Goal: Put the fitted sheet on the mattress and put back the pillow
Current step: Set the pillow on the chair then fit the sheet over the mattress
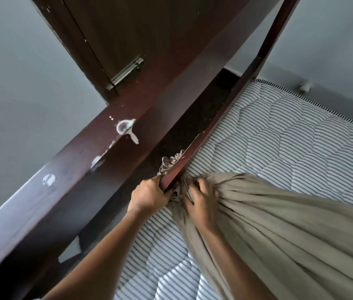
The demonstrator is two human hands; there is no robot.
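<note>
Two hands on this corner rn. Left hand is curled over the edge of the dark wood rail, right where the fitted sheet hem ruffles up behind it; can't tell if it's got the hem too. Right hand is blurry, just mattress-side of the rail, grip clamped on bunched sheet. Rest of the sheet trails away from the rail over the striped mattress, which is mostly bare. No pillow in view. Imo the trick: work the elastic down btwn rail and mattress, hook it under the corner, and don't release either hand till it catches, else it'll prob snap back.
</note>
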